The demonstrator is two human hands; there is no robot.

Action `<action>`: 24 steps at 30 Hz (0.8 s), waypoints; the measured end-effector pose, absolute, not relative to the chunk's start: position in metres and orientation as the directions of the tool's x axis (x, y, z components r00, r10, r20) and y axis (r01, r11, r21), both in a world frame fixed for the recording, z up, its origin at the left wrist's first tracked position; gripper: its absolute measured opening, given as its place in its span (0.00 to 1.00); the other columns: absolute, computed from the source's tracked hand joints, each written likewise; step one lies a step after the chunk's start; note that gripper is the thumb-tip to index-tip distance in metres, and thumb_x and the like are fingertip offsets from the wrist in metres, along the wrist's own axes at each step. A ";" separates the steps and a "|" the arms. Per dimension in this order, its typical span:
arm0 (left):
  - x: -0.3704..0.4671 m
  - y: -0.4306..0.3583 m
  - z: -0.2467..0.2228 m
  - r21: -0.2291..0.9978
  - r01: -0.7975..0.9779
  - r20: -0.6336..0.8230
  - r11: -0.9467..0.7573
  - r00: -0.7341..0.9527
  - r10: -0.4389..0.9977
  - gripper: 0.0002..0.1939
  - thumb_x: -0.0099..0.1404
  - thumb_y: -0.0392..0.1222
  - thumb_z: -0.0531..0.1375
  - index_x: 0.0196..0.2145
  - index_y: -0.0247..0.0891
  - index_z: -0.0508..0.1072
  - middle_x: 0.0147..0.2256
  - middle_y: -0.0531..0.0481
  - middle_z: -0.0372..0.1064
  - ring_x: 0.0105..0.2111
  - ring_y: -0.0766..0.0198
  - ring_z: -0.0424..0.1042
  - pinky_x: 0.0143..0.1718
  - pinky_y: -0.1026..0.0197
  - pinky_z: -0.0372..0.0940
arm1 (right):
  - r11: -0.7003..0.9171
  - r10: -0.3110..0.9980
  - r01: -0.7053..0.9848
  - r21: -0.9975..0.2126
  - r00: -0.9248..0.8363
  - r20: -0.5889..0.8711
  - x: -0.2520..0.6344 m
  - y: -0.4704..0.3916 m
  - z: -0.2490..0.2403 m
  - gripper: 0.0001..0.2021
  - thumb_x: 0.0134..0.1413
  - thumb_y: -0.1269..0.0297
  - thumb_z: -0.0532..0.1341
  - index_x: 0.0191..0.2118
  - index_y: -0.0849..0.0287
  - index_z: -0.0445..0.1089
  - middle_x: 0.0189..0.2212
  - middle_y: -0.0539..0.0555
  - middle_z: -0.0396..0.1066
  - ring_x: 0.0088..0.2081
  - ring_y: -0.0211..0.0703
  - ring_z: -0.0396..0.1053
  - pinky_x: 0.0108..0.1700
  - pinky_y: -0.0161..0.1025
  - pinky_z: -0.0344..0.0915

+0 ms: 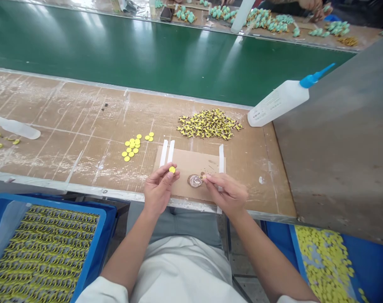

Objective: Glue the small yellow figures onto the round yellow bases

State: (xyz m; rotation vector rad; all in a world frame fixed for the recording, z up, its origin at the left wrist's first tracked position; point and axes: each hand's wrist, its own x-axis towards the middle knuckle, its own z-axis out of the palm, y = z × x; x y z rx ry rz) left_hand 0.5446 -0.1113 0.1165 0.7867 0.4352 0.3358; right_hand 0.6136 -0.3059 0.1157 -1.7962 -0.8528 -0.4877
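Observation:
A yellow disc (172, 169) is pinched between the thumb and fingers of my left hand (159, 185), over the left part of a taped cardboard piece (186, 162). My right hand (225, 189) has its fingertips closed on a small yellowish piece (204, 177), at the right edge of a round glossy puddle (195, 181) on that cardboard. Beyond the cardboard lies a heap of small yellow and dark pieces (210, 124). Several loose yellow discs (132, 145) lie to the left.
A white bottle with a blue nozzle (278, 103) leans by the metal panel (345, 139) at right. Blue trays of yellow pieces stand low at left (103, 223) and right (300, 252). A green belt (115, 50) runs behind; a person's hands (317, 8) show beyond it.

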 end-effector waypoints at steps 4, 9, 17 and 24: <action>0.545 -0.110 0.116 0.731 -0.124 -0.250 0.671 0.866 0.433 0.15 0.54 0.42 0.75 0.41 0.42 0.84 0.41 0.46 0.81 0.35 0.65 0.80 0.42 0.64 0.75 | -0.204 0.295 0.742 -0.639 0.669 0.682 0.613 -0.306 0.119 0.17 0.55 0.78 0.68 0.48 0.52 0.78 0.36 0.54 0.81 0.34 0.46 0.79 0.37 0.42 0.79; 0.544 -0.110 0.117 0.723 -0.123 -0.253 0.680 0.869 0.426 0.15 0.54 0.41 0.75 0.41 0.42 0.84 0.42 0.46 0.81 0.35 0.66 0.79 0.42 0.66 0.75 | -0.201 0.279 0.750 -0.629 0.660 0.698 0.615 -0.308 0.122 0.19 0.57 0.79 0.67 0.50 0.51 0.77 0.36 0.54 0.80 0.33 0.44 0.78 0.34 0.39 0.77; 0.544 -0.111 0.116 0.729 -0.126 -0.246 0.672 0.869 0.429 0.15 0.55 0.41 0.74 0.41 0.42 0.84 0.42 0.46 0.81 0.35 0.67 0.79 0.41 0.66 0.75 | -0.195 0.341 0.763 -0.617 0.642 0.686 0.617 -0.309 0.117 0.18 0.57 0.78 0.67 0.50 0.51 0.78 0.36 0.55 0.80 0.34 0.45 0.78 0.37 0.42 0.78; 0.545 -0.111 0.115 0.728 -0.118 -0.261 0.675 0.863 0.433 0.16 0.54 0.42 0.75 0.41 0.42 0.84 0.41 0.46 0.81 0.34 0.66 0.79 0.41 0.64 0.75 | -0.196 0.357 0.745 -0.638 0.660 0.661 0.617 -0.308 0.118 0.17 0.56 0.77 0.67 0.48 0.51 0.79 0.36 0.54 0.80 0.34 0.45 0.79 0.36 0.42 0.79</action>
